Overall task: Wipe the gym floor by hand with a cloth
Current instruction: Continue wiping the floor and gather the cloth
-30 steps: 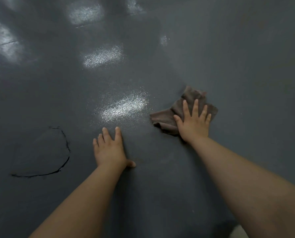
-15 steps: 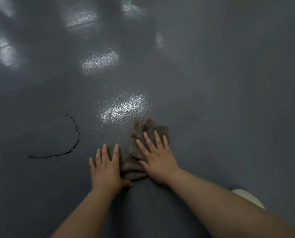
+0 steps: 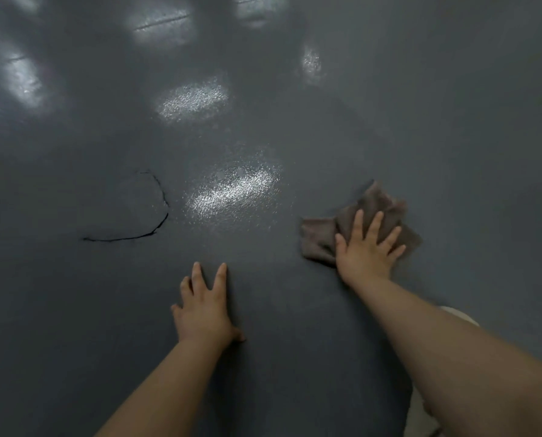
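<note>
A crumpled grey-brown cloth (image 3: 318, 236) lies on the dark grey gym floor (image 3: 295, 310) at the right of centre. My right hand (image 3: 366, 252) presses flat on the cloth with straight, spread fingers; part of the cloth is hidden under the palm. My left hand (image 3: 205, 305) rests flat on the bare floor lower and to the left, fingers straight, holding nothing. Both forearms reach in from the bottom edge.
A curved black crack (image 3: 143, 225) marks the floor left of my left hand. Bright ceiling-light reflections (image 3: 232, 190) shine on the glossy floor ahead. A pale piece of clothing (image 3: 459, 315) shows behind my right forearm.
My right hand has slid the cloth to the right, away from my left hand, after having pulled it in beside that hand. The left hand stays planted.
</note>
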### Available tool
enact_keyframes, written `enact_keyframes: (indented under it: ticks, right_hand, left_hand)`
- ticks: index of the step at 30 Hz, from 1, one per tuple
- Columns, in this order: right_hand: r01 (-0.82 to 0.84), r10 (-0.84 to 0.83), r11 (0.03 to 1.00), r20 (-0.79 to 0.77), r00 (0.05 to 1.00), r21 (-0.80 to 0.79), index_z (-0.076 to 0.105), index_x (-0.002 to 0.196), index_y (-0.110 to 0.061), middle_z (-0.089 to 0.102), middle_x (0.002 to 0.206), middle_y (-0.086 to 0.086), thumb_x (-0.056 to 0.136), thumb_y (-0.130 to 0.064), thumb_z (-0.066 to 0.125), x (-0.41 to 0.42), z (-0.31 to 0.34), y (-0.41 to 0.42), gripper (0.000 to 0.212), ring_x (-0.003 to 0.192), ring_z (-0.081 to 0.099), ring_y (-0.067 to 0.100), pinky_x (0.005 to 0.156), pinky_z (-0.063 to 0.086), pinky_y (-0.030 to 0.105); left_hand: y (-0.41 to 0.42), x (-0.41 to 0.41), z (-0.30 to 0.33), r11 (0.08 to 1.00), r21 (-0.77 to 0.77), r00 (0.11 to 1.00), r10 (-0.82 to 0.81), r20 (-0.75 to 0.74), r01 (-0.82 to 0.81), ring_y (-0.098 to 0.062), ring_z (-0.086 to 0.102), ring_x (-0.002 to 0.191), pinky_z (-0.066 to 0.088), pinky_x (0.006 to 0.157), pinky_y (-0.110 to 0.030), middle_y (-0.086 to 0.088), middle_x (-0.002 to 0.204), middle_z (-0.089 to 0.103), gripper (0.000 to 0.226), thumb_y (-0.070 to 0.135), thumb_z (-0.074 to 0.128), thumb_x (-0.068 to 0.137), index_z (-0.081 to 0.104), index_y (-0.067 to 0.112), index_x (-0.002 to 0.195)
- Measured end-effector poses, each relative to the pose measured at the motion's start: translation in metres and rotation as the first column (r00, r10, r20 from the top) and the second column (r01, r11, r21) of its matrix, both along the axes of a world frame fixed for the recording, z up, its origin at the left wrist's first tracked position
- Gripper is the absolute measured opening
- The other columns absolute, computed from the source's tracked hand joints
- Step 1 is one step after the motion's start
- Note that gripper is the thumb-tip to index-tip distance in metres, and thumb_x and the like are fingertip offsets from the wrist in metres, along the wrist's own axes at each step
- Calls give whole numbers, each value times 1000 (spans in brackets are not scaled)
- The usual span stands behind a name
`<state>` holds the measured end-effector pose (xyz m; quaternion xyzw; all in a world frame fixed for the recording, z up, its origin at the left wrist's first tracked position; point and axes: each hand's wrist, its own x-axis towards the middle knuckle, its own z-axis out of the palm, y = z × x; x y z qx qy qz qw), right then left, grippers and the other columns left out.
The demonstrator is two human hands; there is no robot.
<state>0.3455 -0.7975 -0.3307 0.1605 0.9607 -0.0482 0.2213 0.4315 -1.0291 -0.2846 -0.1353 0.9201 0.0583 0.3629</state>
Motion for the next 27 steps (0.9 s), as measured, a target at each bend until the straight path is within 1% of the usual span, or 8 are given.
enact_keyframes:
  ticks: [3, 6, 11, 13, 16, 18, 23, 27]
  right_hand:
    - [-211, 212, 977, 13, 977, -42, 5, 151, -33, -6, 159, 12, 92, -58, 32, 35, 2, -47, 70, 140, -5, 52, 107, 1, 68]
    - [-479, 477, 877, -53, 877, -40, 49, 137, -32, 42, 146, 14, 76, -62, 34, 81, -5, -79, 69, 131, 30, 54, 103, 19, 69]
    - [-585, 583, 804, -49, 811, -106, 60, 127, -29, 55, 136, 7, 76, -53, 33, 91, -8, -66, 62, 122, 50, 43, 97, 38, 61]
    - [-537, 532, 837, -71, 844, -105, 57, 131, -23, 50, 141, 7, 79, -51, 31, 84, -7, -45, 64, 125, 47, 44, 98, 35, 61]
    - [-378, 374, 926, -88, 923, -24, 19, 151, -24, 9, 159, 5, 93, -53, 22, 78, -12, -8, 65, 143, 7, 43, 114, 6, 55]
    - [-200, 201, 980, -74, 977, 19, 3, 152, -25, -8, 160, 4, 98, -50, 25, 78, -11, 13, 64, 144, -7, 40, 115, -1, 52]
    - [44, -45, 999, -29, 999, -13, -1, 152, -24, -11, 159, 7, 98, -49, 27, 95, -8, -7, 65, 143, -9, 43, 113, 1, 59]
    - [-107, 106, 993, -7, 994, -48, 1, 152, -27, -9, 159, 11, 98, -48, 30, 131, -4, -57, 65, 141, -8, 49, 109, 1, 65]
  left_hand:
    - [-1, 10, -1, 1000, -4, 1000, 11, -25, -11, -31, -2, 144, 28, 110, -46, -9, 155, -18, 125, 51, 80, 64, -11, 34, 149]
    - [-2, 25, -4, 1000, -17, 997, 14, -78, -15, -30, 5, 144, 28, 110, -41, -11, 156, -10, 119, 54, 77, 67, -6, 31, 150]
    - [-1, 41, -6, 999, -4, 985, 49, -163, -50, -29, 13, 142, 27, 110, -36, -12, 156, 1, 111, 54, 73, 71, 1, 27, 151]
    - [1, 45, -5, 1000, -4, 988, 25, -150, -26, -29, 12, 143, 26, 111, -36, -12, 156, 0, 114, 55, 75, 69, -1, 27, 151]
    - [4, 54, -3, 1000, 0, 994, 8, -109, -8, -29, 6, 144, 24, 112, -37, -12, 156, -5, 121, 55, 78, 65, -5, 30, 150]
    - [6, 62, -3, 1000, 11, 997, 6, -79, -5, -30, 1, 145, 21, 114, -38, -12, 156, -9, 123, 52, 79, 65, -8, 31, 149]
    - [1, 84, -5, 998, 19, 998, 54, -26, -54, -31, -5, 145, 17, 116, -40, -13, 156, -14, 121, 43, 79, 69, -11, 30, 150]
    - [-4, 98, -3, 991, 33, 991, 130, -24, -129, -31, -3, 145, 17, 115, -40, -14, 156, -12, 121, 44, 79, 69, -9, 29, 150]
